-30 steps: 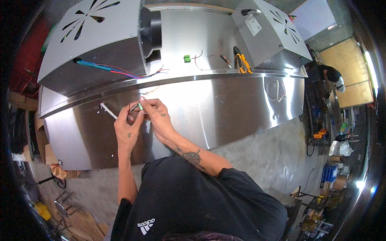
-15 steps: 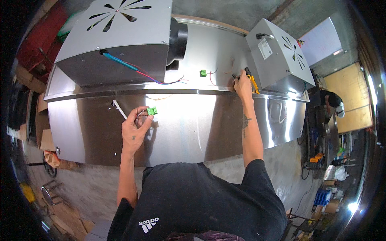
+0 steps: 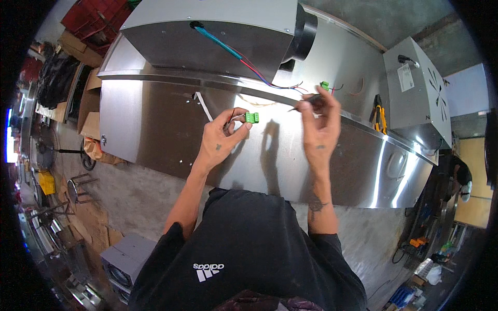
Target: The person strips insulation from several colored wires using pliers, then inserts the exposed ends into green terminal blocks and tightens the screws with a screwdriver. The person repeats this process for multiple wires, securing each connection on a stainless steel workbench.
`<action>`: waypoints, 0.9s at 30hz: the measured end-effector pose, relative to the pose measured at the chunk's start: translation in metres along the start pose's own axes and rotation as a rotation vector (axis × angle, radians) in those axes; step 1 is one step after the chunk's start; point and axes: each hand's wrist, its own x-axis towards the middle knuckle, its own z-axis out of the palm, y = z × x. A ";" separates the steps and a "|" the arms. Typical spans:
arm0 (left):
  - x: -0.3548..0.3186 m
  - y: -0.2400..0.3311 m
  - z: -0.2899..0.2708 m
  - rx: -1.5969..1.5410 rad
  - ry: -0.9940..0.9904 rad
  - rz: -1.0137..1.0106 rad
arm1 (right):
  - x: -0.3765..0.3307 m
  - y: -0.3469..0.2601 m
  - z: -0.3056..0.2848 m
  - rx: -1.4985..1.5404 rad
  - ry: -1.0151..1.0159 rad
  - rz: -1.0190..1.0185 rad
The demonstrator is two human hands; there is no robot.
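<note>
My left hand pinches a small green terminal connector with thin wires trailing from it, in front of a long stainless steel hood. Just to the right, my right hand holds a small dark-handled screwdriver, its thin tip pointing left toward the connector. A second green connector lies on the hood's top ledge beyond my right hand, with loose red and blue wires running to it from a grey motor housing.
A second grey vented box sits at the right end of the hood, with yellow-handled pliers beside it. A white strip hangs off the ledge. Cardboard, stools and a grey box lie on the floor at left.
My right hand came back from the yellow pliers at the right with a small screwdriver and now sits near the connector. My left hand kept its hold on the green connector.
</note>
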 end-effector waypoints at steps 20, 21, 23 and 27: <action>0.002 0.005 0.002 0.096 0.005 0.036 | -0.030 0.015 0.049 0.058 -0.142 -0.054; 0.001 0.006 0.002 0.095 0.007 0.042 | -0.031 0.016 0.050 0.043 -0.138 -0.061; 0.001 0.006 0.003 0.090 0.010 0.055 | -0.031 0.018 0.049 0.006 -0.135 -0.086; 0.000 0.009 0.004 0.153 0.025 0.073 | -0.031 0.021 0.049 -0.052 -0.141 -0.160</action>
